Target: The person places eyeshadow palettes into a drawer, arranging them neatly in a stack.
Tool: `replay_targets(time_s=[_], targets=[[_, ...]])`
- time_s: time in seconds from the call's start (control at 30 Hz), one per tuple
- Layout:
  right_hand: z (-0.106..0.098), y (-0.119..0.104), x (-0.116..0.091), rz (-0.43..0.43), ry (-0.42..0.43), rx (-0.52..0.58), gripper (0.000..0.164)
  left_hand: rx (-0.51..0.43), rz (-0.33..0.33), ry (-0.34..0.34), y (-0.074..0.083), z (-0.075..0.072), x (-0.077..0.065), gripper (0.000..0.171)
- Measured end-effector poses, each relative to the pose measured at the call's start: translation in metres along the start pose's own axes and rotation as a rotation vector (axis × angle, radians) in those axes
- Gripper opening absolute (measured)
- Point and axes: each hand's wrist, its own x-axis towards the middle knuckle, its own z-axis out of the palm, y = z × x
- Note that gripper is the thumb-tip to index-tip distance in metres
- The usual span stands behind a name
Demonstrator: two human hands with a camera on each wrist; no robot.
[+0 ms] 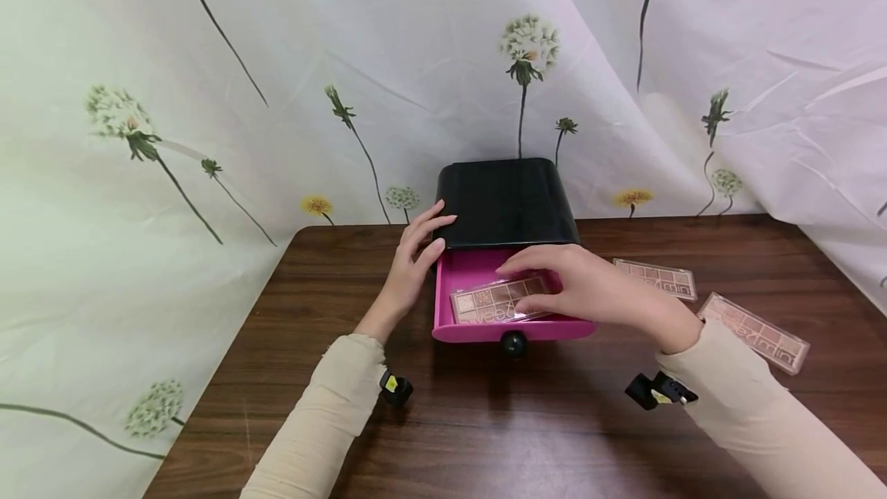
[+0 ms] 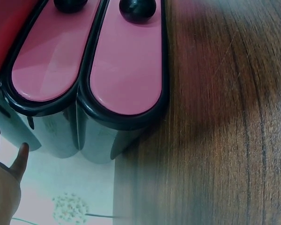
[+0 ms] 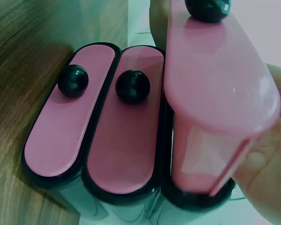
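A small black drawer cabinet (image 1: 506, 202) with pink fronts stands at the back of the table, its top drawer (image 1: 513, 331) pulled out. My left hand (image 1: 405, 268) rests against the cabinet's upper left edge, fingers extended. Over the open drawer, my right hand (image 1: 589, 283) holds an eyeshadow palette (image 1: 485, 305) between thumb and fingers; its right end is hidden under the hand. The palette lies at a slant inside the drawer's pink walls. In the right wrist view, the two lower drawers (image 3: 126, 154) are closed, each with a round black knob (image 3: 132, 87).
Two more eyeshadow palettes lie on the table to the right, one (image 1: 658, 279) beside the cabinet and another (image 1: 755, 329) by the right forearm. A white cloth (image 1: 277, 60) printed with dandelions hangs behind the dark wooden table (image 1: 527, 437).
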Motion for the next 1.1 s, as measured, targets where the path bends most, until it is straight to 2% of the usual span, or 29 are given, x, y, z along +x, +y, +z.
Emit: replay_targets(time_s=[0.13, 0.27, 0.4, 0.57, 0.83, 1.1], targets=[[-0.003, 0.005, -0.011, -0.015, 0.086, 0.035, 0.044, 0.003, 0.000, 0.003, -0.001, -0.001, -0.002, 0.042], [-0.006, 0.012, -0.023, -0.078, 0.201, 0.028, 0.041, 0.007, 0.003, 0.001, -0.004, -0.002, -0.003, 0.042], [-0.010, 0.019, -0.036, -0.129, 0.284, 0.020, 0.043, 0.012, 0.007, -0.001, -0.006, -0.003, -0.004, 0.042], [-0.017, 0.027, -0.054, -0.134, 0.359, -0.003, 0.050, 0.014, 0.013, 0.001, -0.006, -0.003, -0.003, 0.042], [-0.028, 0.041, -0.088, -0.049, 0.426, -0.037, 0.055, 0.010, 0.030, 0.010, -0.004, 0.000, -0.002, 0.042], [-0.038, 0.054, -0.122, 0.113, 0.455, -0.086, 0.055, 0.025, 0.030, 0.007, -0.003, 0.001, 0.000, 0.042]])
